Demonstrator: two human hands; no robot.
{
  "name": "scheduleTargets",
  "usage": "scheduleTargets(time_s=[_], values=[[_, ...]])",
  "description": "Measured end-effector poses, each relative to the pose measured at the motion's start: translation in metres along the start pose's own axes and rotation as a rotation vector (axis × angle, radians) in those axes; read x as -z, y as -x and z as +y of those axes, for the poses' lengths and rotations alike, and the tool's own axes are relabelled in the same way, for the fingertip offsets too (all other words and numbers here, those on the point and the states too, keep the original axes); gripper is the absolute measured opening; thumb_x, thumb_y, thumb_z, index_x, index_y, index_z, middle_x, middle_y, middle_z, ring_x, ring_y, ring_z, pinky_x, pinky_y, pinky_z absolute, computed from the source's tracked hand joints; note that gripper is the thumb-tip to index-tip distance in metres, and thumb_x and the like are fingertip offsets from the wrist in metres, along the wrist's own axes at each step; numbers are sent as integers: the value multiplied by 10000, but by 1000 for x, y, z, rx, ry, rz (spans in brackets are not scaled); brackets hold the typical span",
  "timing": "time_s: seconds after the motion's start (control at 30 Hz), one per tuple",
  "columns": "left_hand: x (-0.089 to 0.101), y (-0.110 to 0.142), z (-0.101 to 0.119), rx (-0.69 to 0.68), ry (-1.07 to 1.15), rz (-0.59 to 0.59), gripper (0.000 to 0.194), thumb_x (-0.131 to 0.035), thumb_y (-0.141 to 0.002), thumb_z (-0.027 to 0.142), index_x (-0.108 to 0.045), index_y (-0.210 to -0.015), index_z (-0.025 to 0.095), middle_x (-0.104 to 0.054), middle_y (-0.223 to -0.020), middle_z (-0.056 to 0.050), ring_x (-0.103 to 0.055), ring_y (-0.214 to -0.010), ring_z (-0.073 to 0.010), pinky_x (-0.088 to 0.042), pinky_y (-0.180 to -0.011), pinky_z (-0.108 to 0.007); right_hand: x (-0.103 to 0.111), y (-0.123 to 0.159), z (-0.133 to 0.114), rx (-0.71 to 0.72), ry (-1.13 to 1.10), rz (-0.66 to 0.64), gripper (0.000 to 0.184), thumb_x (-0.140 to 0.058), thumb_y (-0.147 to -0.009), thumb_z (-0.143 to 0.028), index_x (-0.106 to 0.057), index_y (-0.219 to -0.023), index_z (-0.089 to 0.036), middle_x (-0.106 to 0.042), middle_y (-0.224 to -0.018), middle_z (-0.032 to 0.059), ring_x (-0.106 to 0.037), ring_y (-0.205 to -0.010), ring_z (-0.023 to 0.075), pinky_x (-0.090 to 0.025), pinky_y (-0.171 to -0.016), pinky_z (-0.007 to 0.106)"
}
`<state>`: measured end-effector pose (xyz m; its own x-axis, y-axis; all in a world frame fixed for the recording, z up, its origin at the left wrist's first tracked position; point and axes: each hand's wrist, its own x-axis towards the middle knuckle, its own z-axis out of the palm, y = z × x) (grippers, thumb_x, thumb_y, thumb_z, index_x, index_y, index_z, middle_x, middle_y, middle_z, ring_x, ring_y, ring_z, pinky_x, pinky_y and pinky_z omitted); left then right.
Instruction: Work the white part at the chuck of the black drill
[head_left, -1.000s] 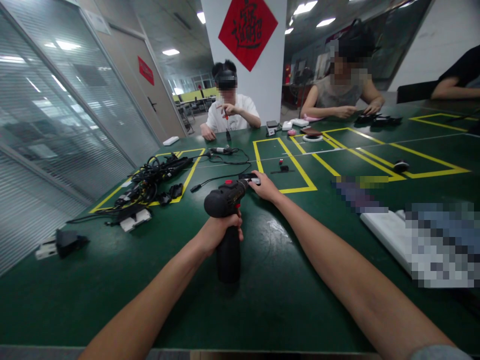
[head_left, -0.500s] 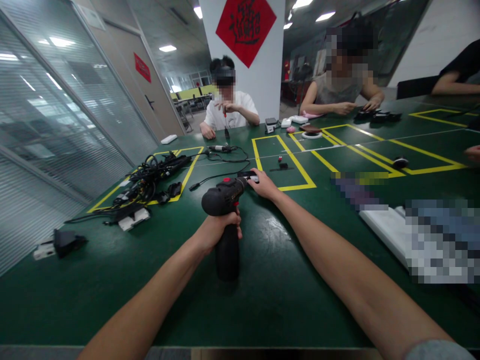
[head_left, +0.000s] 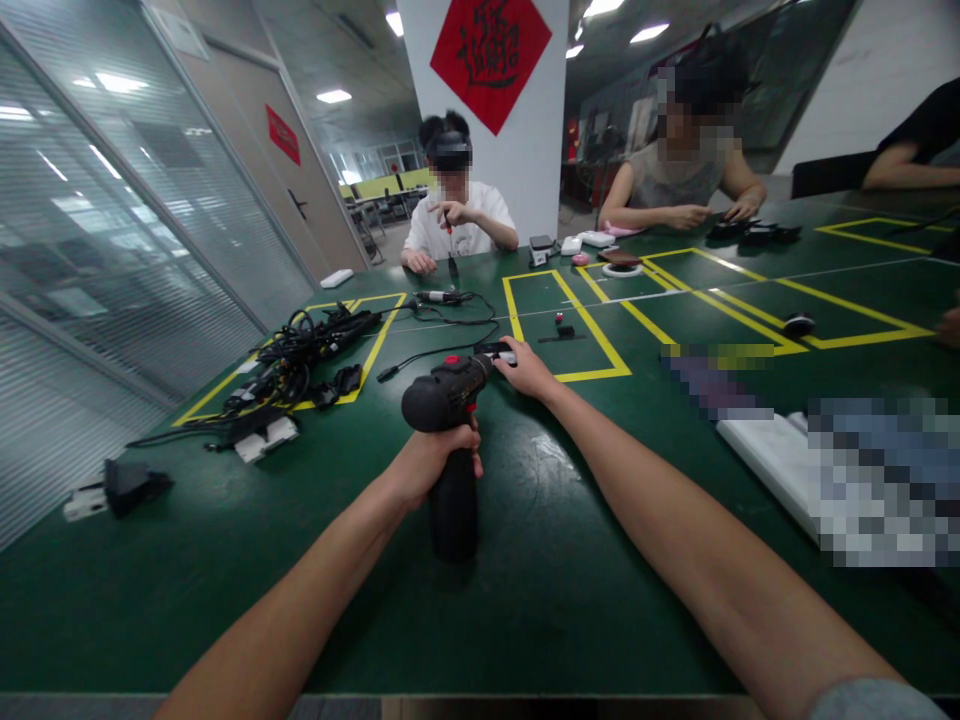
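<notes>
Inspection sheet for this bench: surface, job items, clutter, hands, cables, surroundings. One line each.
Surface: green table, marked with yellow tape.
Job's things: black drill, pointing away from the wearer; small black-and-white part at its chuck end, details unclear.
Clutter: white slab at right, partly pixelated; black-and-white piece at far left.
Hands: left hand wrapped around the drill handle; right hand touching the small part, grip partly hidden.
Cables: tangled black bundle at left; loose connector near the drill.
Surroundings: two people seated opposite, glass partition at left.
</notes>
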<state>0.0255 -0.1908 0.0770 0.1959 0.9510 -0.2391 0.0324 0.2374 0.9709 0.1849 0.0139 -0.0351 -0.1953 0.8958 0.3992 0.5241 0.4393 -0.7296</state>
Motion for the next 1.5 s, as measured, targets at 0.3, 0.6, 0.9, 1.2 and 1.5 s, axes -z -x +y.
scheduleTargets(time_s=[0.3, 0.6, 0.9, 1.2, 1.5], values=[[0, 0, 0, 2, -1, 1, 199, -627, -646, 216, -529, -809, 157, -569, -615, 16, -578, -495, -133, -421, -530, -247, 0, 0, -2, 1, 0, 1, 461, -574, -883, -279, -506, -1327, -174, -539, -1307, 151, -534, -1219, 267, -426, -1044, 416], [-1, 0, 0, 2, 13, 2, 201, -630, -643, 208, -541, -814, 153, -581, -633, 8, -587, -498, -136, -429, -533, -253, 1, 0, -1, -6, 9, -3, 482, -571, -886, -295, -494, -1345, -170, -526, -1327, 159, -540, -1215, 274, -426, -1048, 422], [0, -1, -2, 6, 16, 0, 216, -638, -646, 212, -535, -828, 156, -580, -649, 9, -590, -502, -136, -446, -529, -258, 0, 0, 0, 2, 7, -5, 471, -565, -885, -310, -501, -1335, -187, -529, -1319, 153, -542, -1205, 283, -423, -1050, 444], [0, 0, -1, 13, 6, 8, 206, -633, -646, 213, -540, -821, 156, -582, -628, 9, -584, -502, -132, -443, -535, -249, -1, -1, 2, 1, 9, -6, 475, -569, -883, -310, -499, -1337, -187, -539, -1291, 149, -539, -1206, 278, -429, -1040, 437], [-1, 0, 0, 6, 10, 20, 207, -638, -628, 215, -539, -800, 159, -583, -640, 6, -585, -503, -138, -440, -534, -257, -1, 0, 2, 6, 8, -1, 480, -569, -886, -319, -499, -1339, -177, -535, -1304, 154, -548, -1192, 275, -430, -1039, 430]])
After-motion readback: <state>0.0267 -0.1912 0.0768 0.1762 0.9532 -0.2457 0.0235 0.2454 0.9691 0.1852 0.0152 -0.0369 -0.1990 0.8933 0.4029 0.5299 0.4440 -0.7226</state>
